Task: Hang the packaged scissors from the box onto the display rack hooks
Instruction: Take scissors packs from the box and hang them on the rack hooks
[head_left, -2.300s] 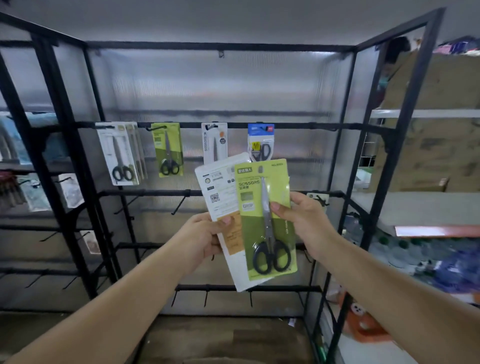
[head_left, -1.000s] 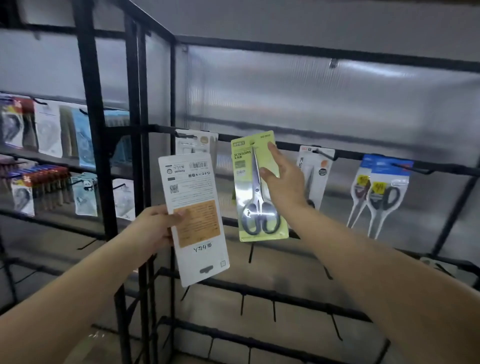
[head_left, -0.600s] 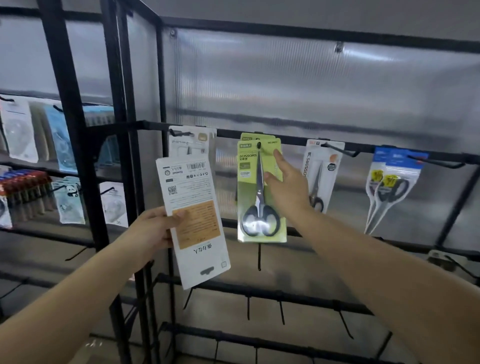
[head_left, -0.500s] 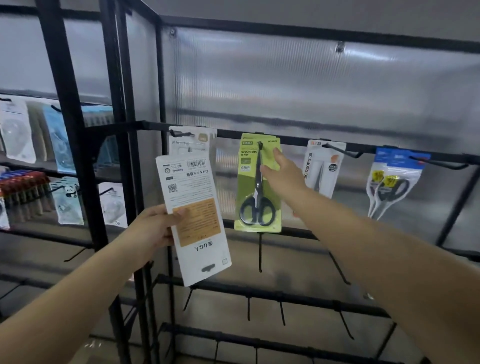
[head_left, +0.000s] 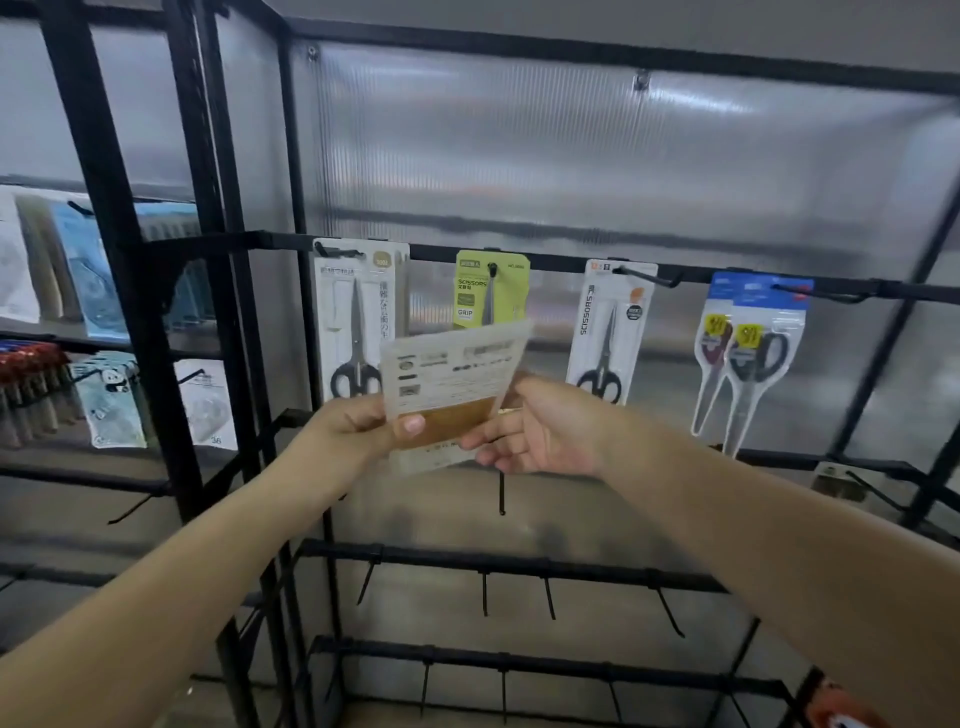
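Fingers: white-backed scissors pack (head_left: 453, 395) is pinched at both side edges, left hand (head_left: 358, 431) and right hand (head_left: 540, 431) equally near | long axis roughly upright, tilted | held below top-rail hooks, overlapping hung green pack (head_left: 491, 288) | rack (head_left: 571, 564)

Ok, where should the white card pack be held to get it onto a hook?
Hold the white pack by its lower side edges, as both hands do now, coming from below and in front. That leaves its top edge free to meet a hook.
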